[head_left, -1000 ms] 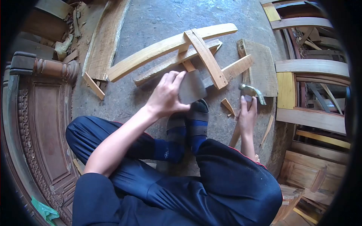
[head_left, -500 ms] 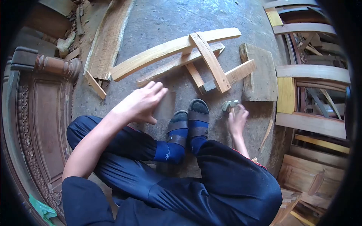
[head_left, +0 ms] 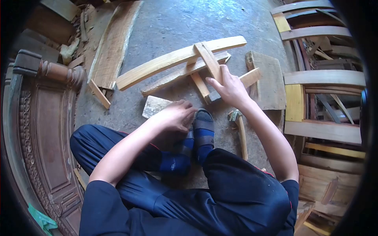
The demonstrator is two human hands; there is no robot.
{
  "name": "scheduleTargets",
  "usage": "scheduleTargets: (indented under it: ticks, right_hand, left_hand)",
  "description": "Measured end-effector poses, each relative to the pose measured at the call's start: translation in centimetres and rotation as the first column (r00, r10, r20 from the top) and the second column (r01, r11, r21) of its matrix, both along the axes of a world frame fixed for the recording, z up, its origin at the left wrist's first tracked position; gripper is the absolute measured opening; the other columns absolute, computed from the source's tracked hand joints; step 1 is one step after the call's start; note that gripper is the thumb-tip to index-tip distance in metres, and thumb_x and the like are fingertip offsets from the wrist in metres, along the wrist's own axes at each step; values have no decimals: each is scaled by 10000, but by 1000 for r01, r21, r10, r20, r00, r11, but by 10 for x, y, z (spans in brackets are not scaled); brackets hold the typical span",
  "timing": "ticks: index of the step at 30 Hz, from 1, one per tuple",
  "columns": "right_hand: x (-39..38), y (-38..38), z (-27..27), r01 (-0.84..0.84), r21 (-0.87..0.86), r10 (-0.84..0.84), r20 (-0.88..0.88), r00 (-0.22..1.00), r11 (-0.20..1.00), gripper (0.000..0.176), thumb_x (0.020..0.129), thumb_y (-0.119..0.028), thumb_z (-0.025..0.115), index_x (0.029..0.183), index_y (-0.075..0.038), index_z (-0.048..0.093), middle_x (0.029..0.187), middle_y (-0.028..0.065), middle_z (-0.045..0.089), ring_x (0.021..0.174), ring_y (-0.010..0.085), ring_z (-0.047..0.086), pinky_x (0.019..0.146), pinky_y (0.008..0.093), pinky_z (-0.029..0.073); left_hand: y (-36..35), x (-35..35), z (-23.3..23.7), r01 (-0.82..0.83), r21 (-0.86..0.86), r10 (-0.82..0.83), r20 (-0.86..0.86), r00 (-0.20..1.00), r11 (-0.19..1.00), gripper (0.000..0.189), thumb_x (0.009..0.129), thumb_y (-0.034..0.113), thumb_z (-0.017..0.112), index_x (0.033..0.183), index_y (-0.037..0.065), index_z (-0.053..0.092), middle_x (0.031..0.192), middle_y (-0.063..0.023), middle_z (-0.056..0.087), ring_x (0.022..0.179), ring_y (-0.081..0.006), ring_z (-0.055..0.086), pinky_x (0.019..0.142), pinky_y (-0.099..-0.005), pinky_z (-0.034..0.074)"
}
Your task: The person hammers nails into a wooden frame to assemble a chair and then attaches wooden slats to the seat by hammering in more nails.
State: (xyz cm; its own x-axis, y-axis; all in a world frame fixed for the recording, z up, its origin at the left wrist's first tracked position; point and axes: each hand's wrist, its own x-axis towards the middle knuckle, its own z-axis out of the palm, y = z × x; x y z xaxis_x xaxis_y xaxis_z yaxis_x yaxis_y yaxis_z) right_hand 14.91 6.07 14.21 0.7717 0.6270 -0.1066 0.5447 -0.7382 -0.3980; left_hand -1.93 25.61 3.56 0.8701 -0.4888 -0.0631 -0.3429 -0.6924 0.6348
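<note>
My right hand (head_left: 232, 89) grips the lower end of a short wooden crosspiece (head_left: 209, 61), its thumb and index finger on either side. The crosspiece lies over a long curved beam (head_left: 157, 66) and other joined pieces on the floor. Over my sandals hovers my left hand (head_left: 175, 116), fingers bent but apart, with nothing visible in it. Beside its wrist a pale, rough wooden block (head_left: 154, 106) rests on the floor, partly hidden by that hand. A hammer (head_left: 242, 139) lies below my right forearm, its metal head toward the wooden pieces.
A thick wooden slab (head_left: 269, 80) lies right of the joined pieces. A long plank (head_left: 114, 47) and a small offcut (head_left: 99, 94) are at the upper left. Carved panelling (head_left: 49, 133) stands at the left, and slatted wooden frames (head_left: 325, 77) line the right side.
My right hand has let go of the hammer and moved up onto the crosspiece. My left hand has released the block, now on the floor, and shifted right and down.
</note>
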Motion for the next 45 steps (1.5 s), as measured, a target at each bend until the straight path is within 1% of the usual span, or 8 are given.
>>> scheduleTargets:
  ticks: [6, 8, 11, 14, 21, 26, 36, 45]
  right_hand:
    - [-1, 1, -12, 54, 77, -52, -27, 998, 996, 595, 1011, -493, 655, 1229, 47, 535, 988, 345, 737, 958, 561, 698, 935, 599, 520]
    - [-1, 0, -14, 66, 77, -62, -56, 996, 995, 604, 1010, -489, 653, 1254, 50, 537, 991, 343, 738, 946, 556, 694, 955, 584, 504]
    - [2, 1, -12, 76, 79, -69, -97, 993, 994, 608, 1008, -477, 649, 1287, 53, 544, 994, 334, 741, 966, 539, 684, 980, 561, 484]
    - [3, -1, -14, 88, 79, -80, -102, 992, 993, 605, 1003, -478, 658, 1291, 46, 559, 1014, 327, 746, 998, 529, 678, 992, 561, 486]
    - [19, -4, 1, 123, 134, -99, -173, 980, 983, 602, 986, -484, 678, 1296, 26, 596, 1065, 292, 759, 1019, 465, 714, 1000, 554, 519]
    - [52, -4, 11, 220, 197, -142, -347, 927, 955, 560, 974, -471, 688, 1244, 17, 634, 912, 175, 755, 844, 282, 764, 815, 432, 603]
    - [118, -48, 56, 562, 392, -169, -692, 702, 729, 452, 939, -454, 774, 1158, -66, 700, 814, -9, 538, 789, 133, 688, 716, 289, 537]
    - [124, -77, 25, 729, 410, 9, -874, 485, 548, 367, 958, -409, 761, 1143, -93, 738, 751, -48, 551, 814, 137, 690, 720, 321, 564]
  left_hand:
    - [32, -2, -39, -714, 236, 737, -13, 676, 659, 679, 936, 601, 706, 1187, -30, 721, 1165, -264, 712, 1161, -408, 656, 1083, -494, 476]
    - [54, -11, -89, -809, 314, 723, 366, 587, 498, 588, 995, 546, 644, 1072, -32, 717, 1095, -251, 703, 1154, -409, 643, 1101, -546, 432]
    - [52, 9, -59, -875, 332, 923, 33, 384, 352, 609, 953, 522, 689, 1211, -28, 651, 1261, -288, 657, 1266, -433, 580, 1137, -556, 410]
    - [69, 11, -58, -915, 292, 906, 238, 351, 278, 724, 864, 527, 792, 1325, -2, 613, 1399, -267, 596, 1326, -403, 555, 1148, -532, 417]
    - [128, 29, -57, -782, 370, 854, -355, 380, 502, 917, 720, 501, 901, 1425, 2, 592, 1485, -228, 597, 1410, -347, 551, 1179, -424, 453]
    - [118, 38, -48, -827, 183, 847, -102, 522, 532, 585, 741, 401, 925, 1111, 7, 703, 1063, -201, 792, 1037, -339, 767, 954, -424, 605]
    - [169, 104, 109, -652, -355, 739, 408, 536, 670, 569, 793, 244, 967, 1218, 70, 631, 1138, -96, 756, 980, -207, 765, 844, -326, 666]
    - [137, 151, 115, -617, -646, 814, 11, 581, 449, 832, 930, 383, 873, 1469, -60, 419, 1262, -174, 659, 1161, -228, 663, 986, -326, 582]
